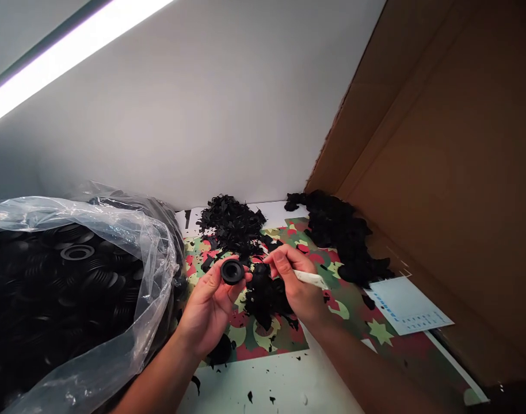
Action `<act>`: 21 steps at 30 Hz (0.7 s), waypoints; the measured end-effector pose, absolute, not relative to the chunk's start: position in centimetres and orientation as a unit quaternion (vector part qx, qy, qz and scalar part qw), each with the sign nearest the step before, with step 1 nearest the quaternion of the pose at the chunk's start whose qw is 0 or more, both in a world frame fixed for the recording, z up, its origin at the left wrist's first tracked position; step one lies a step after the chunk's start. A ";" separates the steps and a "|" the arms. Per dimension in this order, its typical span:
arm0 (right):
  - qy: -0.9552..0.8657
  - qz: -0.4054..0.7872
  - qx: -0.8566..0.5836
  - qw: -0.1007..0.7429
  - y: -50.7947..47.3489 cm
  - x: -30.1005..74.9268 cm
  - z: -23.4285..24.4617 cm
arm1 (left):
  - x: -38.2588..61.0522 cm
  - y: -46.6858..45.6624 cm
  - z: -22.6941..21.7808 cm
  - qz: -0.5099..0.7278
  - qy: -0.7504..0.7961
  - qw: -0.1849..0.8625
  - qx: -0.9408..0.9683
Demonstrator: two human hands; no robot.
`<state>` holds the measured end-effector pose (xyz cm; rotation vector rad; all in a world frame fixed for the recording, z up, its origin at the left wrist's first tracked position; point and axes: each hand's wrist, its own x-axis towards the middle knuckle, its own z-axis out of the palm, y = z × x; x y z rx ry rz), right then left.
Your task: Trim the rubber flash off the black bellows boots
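Pinching a black ring (233, 281) between thumb and fingers, the left hand (211, 307) turns its recessed face toward the camera. At 3 o'clock from the ring, the right hand (298, 283) has its fingers closed around a white-handled tool (311, 279), gripped much like a pen. Between the hands, at the ring's 4 o'clock, lies a ragged black clump (263, 299). Black shreds (231, 221) pile up at 12 o'clock, and a dark heap (340, 230) sits at 2. A clear plastic bag (157, 282) of black ribbed parts (68, 282) stands at 9. Camouflage-patterned sheeting (353, 323) partly covers the white bench (254, 382).
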<state>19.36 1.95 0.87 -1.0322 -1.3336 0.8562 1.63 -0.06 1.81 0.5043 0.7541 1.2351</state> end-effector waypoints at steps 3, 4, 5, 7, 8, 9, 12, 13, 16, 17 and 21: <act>-0.585 0.346 -0.441 0.586 1.5 19.5 1.4 | 1.7 -0.1 1.9 0.554 0.340 0.722 0.235; -0.594 0.337 -0.439 0.584 1.3 19.5 1.6 | 1.7 -0.1 2.0 0.556 0.340 0.719 0.242; -0.608 0.324 -0.434 0.581 1.1 19.5 1.9 | 1.7 -0.1 2.0 0.557 0.339 0.716 0.250; -0.649 0.291 -0.411 0.571 0.7 19.3 2.4 | 1.8 -0.2 2.0 0.561 0.338 0.709 0.263; -0.672 0.274 -0.394 0.564 0.5 19.2 2.6 | 1.8 -0.2 1.9 0.563 0.338 0.705 0.268; -0.693 0.261 -0.376 0.558 0.4 19.0 2.7 | 1.9 -0.2 1.8 0.564 0.340 0.702 0.272; -0.719 0.251 -0.346 0.548 -0.1 18.6 2.6 | 2.0 -0.2 1.5 0.564 0.355 0.691 0.280; -0.713 0.252 -0.347 0.555 -0.2 18.5 2.6 | 2.0 -0.2 1.4 0.566 0.361 0.686 0.282; -0.669 0.266 -0.360 0.593 -0.3 19.0 2.7 | 2.1 -0.1 1.3 0.576 0.366 0.672 0.286; -0.659 0.276 -0.362 0.599 -0.2 19.3 2.8 | 2.1 0.0 1.3 0.578 0.365 0.671 0.288; -0.648 0.340 -0.347 0.586 -0.1 20.0 3.0 | 2.0 0.3 1.3 0.568 0.365 0.677 0.294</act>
